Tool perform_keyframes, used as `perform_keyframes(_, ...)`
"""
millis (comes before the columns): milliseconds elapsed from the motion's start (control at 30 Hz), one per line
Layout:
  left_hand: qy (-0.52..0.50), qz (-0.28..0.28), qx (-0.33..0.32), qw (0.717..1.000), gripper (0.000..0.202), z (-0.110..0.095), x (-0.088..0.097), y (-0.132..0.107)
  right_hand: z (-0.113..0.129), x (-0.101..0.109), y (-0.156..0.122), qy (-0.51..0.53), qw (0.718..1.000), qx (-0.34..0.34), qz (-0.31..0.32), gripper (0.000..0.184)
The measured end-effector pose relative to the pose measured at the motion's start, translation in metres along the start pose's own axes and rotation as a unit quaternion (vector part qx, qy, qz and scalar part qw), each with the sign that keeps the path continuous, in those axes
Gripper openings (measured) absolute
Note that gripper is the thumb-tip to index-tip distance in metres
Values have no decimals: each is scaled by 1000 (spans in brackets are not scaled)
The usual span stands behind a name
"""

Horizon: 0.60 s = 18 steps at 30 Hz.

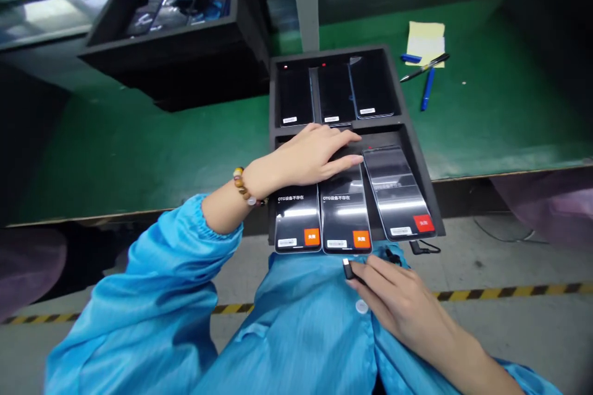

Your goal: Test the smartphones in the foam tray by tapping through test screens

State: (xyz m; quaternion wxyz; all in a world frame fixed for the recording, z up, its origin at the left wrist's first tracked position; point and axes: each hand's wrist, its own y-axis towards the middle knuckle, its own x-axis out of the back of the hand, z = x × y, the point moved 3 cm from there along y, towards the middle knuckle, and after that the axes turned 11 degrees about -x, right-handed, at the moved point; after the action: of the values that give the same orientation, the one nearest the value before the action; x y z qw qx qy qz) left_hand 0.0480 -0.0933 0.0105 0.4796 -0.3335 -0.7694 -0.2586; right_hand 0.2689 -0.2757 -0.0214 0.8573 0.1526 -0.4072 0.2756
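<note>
My left hand, a beaded bracelet at its wrist, lies across the tops of two lit phones, the left phone and the middle phone. Its thumb and fingers are stretched out and apart, and it grips nothing. Just below the tray, my right hand pinches a black cable plug with a pale metal tip. The plug is close to the middle phone's bottom edge but apart from it. At the right a third phone lies tilted. All three screens bear a red or orange square.
A black divided tray holds these phones, with three dark phones in its rear section. A stack of black trays stands at back left. Yellow notes, a black pen and a blue marker lie on the green table.
</note>
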Motion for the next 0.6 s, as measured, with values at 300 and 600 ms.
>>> perform_keyframes(300, -9, -23, -8, 1000, 53, 2, -3, -3, 3, 7, 3, -22, 999, -37, -15, 17)
perform_keyframes(600, -49, -39, -14, 998, 59, -10, -4, -7, 10, 13, 7, -55, 994, -88, -30, 22)
